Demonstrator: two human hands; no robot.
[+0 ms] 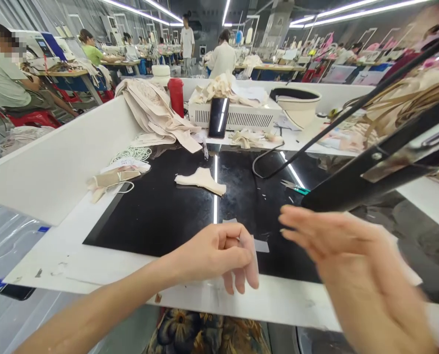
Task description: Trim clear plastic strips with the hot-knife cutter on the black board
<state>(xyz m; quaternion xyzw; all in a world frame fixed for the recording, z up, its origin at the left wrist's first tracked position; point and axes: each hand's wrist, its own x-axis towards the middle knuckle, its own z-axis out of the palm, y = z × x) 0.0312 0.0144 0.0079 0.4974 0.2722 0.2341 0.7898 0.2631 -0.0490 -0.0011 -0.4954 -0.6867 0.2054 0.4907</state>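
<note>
Over the front edge of the black mat [160,211], my left hand [223,253] is bent at the wrist, its fingers curled and the thumb against the index finger. Thin translucent material shows at its fingertips; whether it is gripped is unclear. A small translucent strip [262,246] lies just beside them. My right hand [356,260], partly blurred, is raised at the right with its fingers stretched out and nothing visible in them. Farther back on the mat lies a cream, padded-looking fabric piece [201,180], touched by neither hand.
Green-handled snips [295,187] lie near a black machine arm [382,152] slanting in from the right. Behind the mat are a phone [218,118], red bottle [175,97], cream fabric pile [156,113] and white box [237,117]. Cords [131,156] lie left. People work beyond.
</note>
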